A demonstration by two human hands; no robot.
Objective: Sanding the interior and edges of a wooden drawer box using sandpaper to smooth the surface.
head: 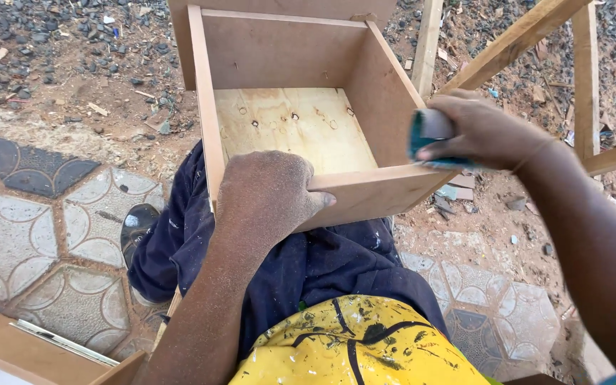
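A paint-spattered yellow garment (354,342) fills the bottom centre of the frame, cut off by the lower edge, with dark blue trousers (308,264) above it over the person's lap. Resting on that lap, in the centre and upper middle, is an open wooden drawer box (286,121) with brown side panels and a pale plywood bottom; its far panel runs out of the top edge. The left hand (269,196), dusted with fine powder, clasps the near panel, fingers curled over its top edge and their tips hidden inside the box. At the right, the right hand (475,132) grips a folded piece of blue-green sandpaper (429,139) pressed against the box's near right corner; most of the sheet is concealed under the fingers. A dark shoe (137,224) peeks out at the left, partly hidden by the trouser leg, on patterned paving tiles (44,214). Wooden frame pieces (522,36) cross the upper right, and a brown board (30,353) is cropped at the lower left.
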